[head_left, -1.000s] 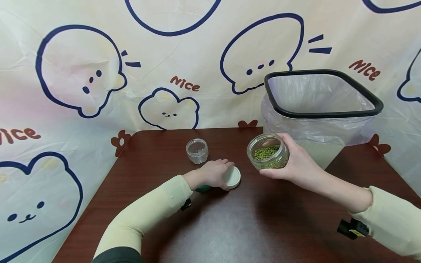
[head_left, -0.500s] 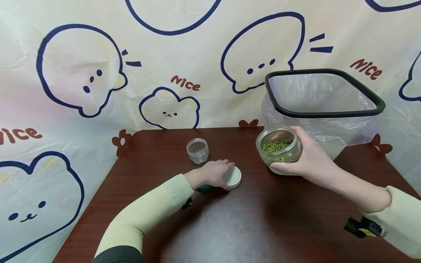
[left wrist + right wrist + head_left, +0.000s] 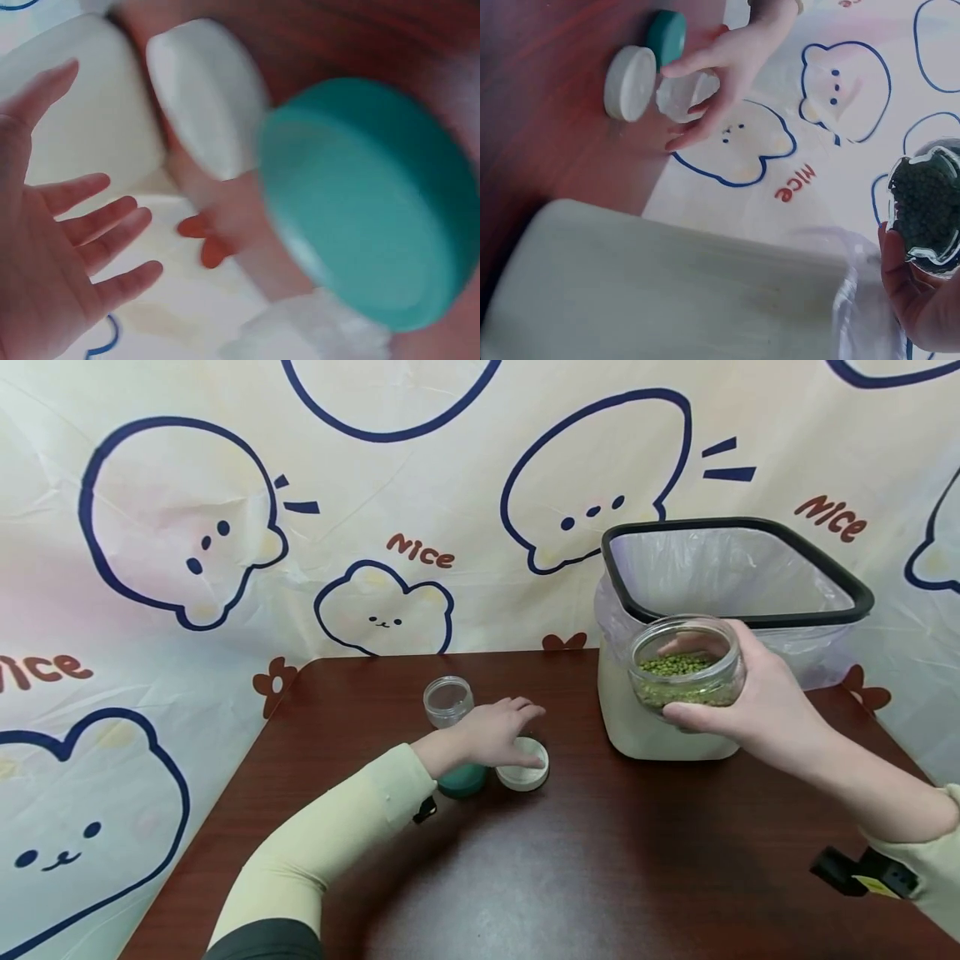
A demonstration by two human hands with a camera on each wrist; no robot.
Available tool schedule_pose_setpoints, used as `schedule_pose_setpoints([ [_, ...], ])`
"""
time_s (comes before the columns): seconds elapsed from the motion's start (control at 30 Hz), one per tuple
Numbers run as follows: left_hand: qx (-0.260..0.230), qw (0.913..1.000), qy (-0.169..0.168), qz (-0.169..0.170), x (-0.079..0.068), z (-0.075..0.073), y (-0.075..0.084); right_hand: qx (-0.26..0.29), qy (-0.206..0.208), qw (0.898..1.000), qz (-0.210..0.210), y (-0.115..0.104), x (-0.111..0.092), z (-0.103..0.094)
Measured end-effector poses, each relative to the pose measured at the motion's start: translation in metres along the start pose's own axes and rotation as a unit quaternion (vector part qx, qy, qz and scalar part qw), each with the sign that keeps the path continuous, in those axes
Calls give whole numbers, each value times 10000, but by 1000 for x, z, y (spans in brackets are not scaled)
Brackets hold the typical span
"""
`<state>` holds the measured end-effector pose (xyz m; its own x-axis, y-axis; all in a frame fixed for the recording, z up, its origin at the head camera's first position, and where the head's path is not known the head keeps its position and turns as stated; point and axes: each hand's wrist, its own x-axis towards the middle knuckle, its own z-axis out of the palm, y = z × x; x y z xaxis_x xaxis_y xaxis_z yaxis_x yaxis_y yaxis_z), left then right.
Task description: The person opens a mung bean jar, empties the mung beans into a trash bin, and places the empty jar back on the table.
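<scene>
My right hand [image 3: 776, 710] grips a clear jar [image 3: 686, 689] partly filled with green mung beans [image 3: 678, 665]. It holds the jar raised, mouth up and slightly tilted, in front of the bin. In the right wrist view the jar of beans [image 3: 926, 206] shows at the right edge. My left hand [image 3: 491, 732] hovers by a white lid [image 3: 522, 774], its fingers spread and holding nothing, as the left wrist view shows. Beside the white lid sits a green lid [image 3: 461, 782], partly under my wrist. Behind that hand stands a small clear jar [image 3: 447, 695], its lower part partly hidden.
A pale waste bin [image 3: 652, 735] with a black rim [image 3: 738, 621] and translucent liner stands at the table's back right. The dark wooden table [image 3: 540, 877] ends at a cartoon-printed curtain [image 3: 465, 502].
My right hand has moved right and up with the jar of beans, to the front of the bin. My left hand has released the white lid and lifted, fingers spreading.
</scene>
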<state>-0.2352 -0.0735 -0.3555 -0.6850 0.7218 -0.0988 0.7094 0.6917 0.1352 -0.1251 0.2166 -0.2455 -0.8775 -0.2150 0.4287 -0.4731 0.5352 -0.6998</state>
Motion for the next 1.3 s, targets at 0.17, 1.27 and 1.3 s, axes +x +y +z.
schedule_pose_setpoints([
  [0.17,-137,9969,720,300,3,-29,9,-170,338,9988,307,-2,3,-15],
  [1.27,643,9617,2147,1580,51,-134,72,-311,2126,9724,914,21,57,-95],
  [1.3,676,9615,2131,1595,52,-134,73,-305,2140,9720,924,22,59,-96],
])
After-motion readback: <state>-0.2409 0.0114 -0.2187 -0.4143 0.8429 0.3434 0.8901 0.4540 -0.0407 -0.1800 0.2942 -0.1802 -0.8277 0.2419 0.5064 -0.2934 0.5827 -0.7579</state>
